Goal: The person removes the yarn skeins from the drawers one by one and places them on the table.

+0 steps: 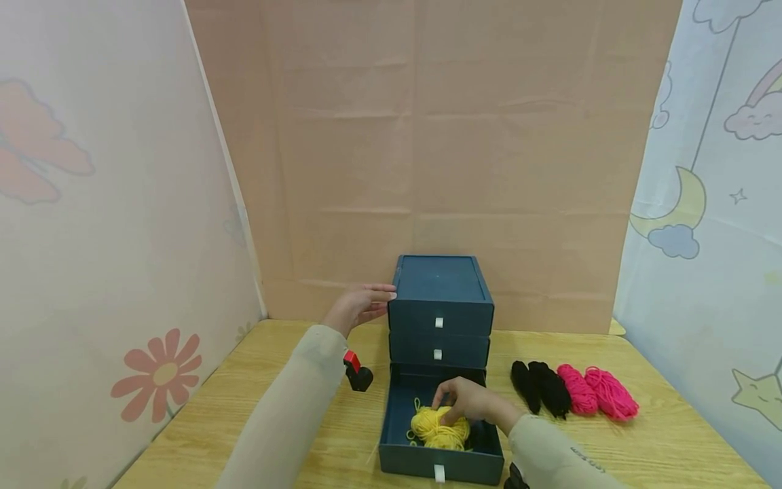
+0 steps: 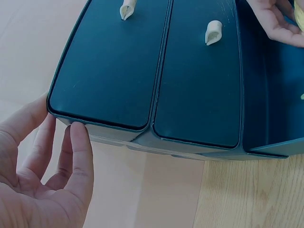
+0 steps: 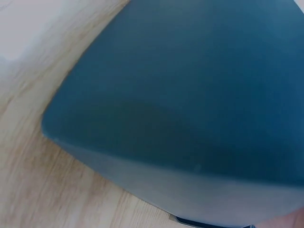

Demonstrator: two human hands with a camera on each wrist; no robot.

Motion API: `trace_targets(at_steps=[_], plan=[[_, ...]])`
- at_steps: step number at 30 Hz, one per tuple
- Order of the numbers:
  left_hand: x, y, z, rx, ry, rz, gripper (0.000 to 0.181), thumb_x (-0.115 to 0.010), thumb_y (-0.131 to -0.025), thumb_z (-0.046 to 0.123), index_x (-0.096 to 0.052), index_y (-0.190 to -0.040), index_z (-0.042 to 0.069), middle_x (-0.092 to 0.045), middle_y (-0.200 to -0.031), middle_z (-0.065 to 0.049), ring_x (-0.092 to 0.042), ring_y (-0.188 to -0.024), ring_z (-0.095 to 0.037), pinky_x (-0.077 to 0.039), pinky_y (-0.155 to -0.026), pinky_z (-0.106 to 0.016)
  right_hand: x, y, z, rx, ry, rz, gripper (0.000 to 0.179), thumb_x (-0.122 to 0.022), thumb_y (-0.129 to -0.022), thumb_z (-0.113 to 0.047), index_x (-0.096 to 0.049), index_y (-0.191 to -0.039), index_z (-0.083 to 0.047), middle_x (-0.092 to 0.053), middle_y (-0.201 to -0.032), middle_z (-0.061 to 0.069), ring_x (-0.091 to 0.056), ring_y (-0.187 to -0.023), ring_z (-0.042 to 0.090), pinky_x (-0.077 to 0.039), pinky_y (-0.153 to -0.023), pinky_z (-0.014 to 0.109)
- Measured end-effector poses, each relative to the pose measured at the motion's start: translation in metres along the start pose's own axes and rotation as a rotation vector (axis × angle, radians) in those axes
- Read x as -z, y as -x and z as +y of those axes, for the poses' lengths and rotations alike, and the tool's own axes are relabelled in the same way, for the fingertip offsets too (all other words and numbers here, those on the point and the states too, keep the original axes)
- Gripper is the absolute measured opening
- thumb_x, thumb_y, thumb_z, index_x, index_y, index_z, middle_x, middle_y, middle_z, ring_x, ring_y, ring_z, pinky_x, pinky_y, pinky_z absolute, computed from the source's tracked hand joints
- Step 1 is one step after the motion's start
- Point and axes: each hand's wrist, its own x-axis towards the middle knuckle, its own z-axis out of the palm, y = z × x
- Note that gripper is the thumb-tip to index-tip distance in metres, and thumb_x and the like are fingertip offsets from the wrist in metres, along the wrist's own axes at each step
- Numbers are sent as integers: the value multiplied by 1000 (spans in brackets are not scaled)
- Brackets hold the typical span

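Note:
A dark blue drawer unit [image 1: 440, 278] stands on the table with its bottom drawer [image 1: 441, 462] pulled out. A skein of yellow yarn [image 1: 435, 424] lies in that drawer. My right hand [image 1: 467, 399] reaches in from the right, and its thumb and fingers curl onto the yarn. At the unit's upper left side, my left hand [image 1: 364, 305] touches the edge; in the left wrist view its fingertips [image 2: 79, 127] rest at the corner. A drawer wall [image 3: 180, 95] fills most of the blurred right wrist view and hides the yarn there.
Two black yarn skeins [image 1: 546, 387] and two pink yarn skeins [image 1: 597, 392] lie in a row on the wooden table [image 1: 293, 407], right of the unit. Small white pull tabs [image 1: 439, 322] mark the drawer fronts. Brown paper [image 1: 440, 136] hangs behind.

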Motion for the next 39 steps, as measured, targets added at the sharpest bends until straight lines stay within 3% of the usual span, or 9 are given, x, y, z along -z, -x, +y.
trace_targets(at_steps=[13, 20, 26, 31, 39], plan=[[-1, 2, -1, 7, 5, 15, 24, -70, -82, 24, -69, -106, 17, -63, -109, -2, -62, -93, -18, -50, -86, -31, 1, 1, 1, 33, 28, 108, 20, -73, -72, 7, -62, -87, -3, -56, -76, 6, -46, -60, 14, -40, -49, 26], [-1, 0, 0, 2, 23, -8, 27, -69, -83, 23, -68, -109, 14, -63, -110, -4, -62, -94, -19, -46, -94, -36, 10, 5, -2, 84, -31, 160, 19, -72, -75, 2, -60, -90, -2, -57, -80, 8, -50, -65, 16, -45, -51, 28], [0, -1, 1, 12, 21, -9, 27, -70, -83, 23, -68, -108, 14, -63, -110, -3, -60, -101, -23, -47, -92, -34, 19, 9, -9, 118, -95, 204, 20, -71, -78, -3, -60, -94, -3, -57, -84, 8, -51, -67, 17, -45, -51, 27], [0, -1, 0, 9, 8, -1, 26, -69, -83, 23, -68, -108, 15, -63, -110, -3, -60, -103, -24, -49, -90, -33, 28, 19, -18, 135, -170, 225, 23, -71, -78, -2, -58, -97, -2, -58, -89, 11, -56, -72, 20, -54, -60, 32], [0, -2, 1, 10, 12, 6, 25, -70, -83, 22, -69, -107, 15, -63, -110, -3, -62, -98, -21, -48, -90, -34, 45, 50, -28, 126, -246, 326, 31, -72, -80, -15, -54, -103, -4, -52, -107, 16, -58, -83, 24, -55, -70, 37]])
